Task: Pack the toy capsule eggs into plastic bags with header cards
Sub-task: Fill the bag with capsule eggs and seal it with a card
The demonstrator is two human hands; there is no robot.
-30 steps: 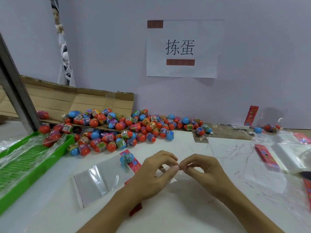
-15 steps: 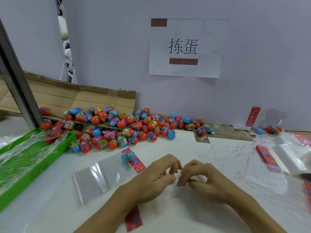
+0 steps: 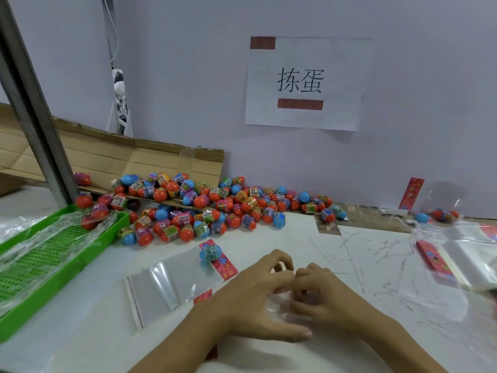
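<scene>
Lower centre: left hand and right hand, fingertips curled together, pinch a clear plastic bag, probably to open its mouth; blue capsule egg waits nearby.

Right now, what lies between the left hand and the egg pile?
In the head view, a red header card with a single blue egg on it; beyond that, bare white table up to the egg pile.

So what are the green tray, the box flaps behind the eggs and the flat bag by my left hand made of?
Green tray: looks like moulded plastic, with a grid floor. Box flaps: brown corrugated cardboard, matte, creased and taped. Bag: thin clear plastic film, glossy, showing glare streaks.
</scene>
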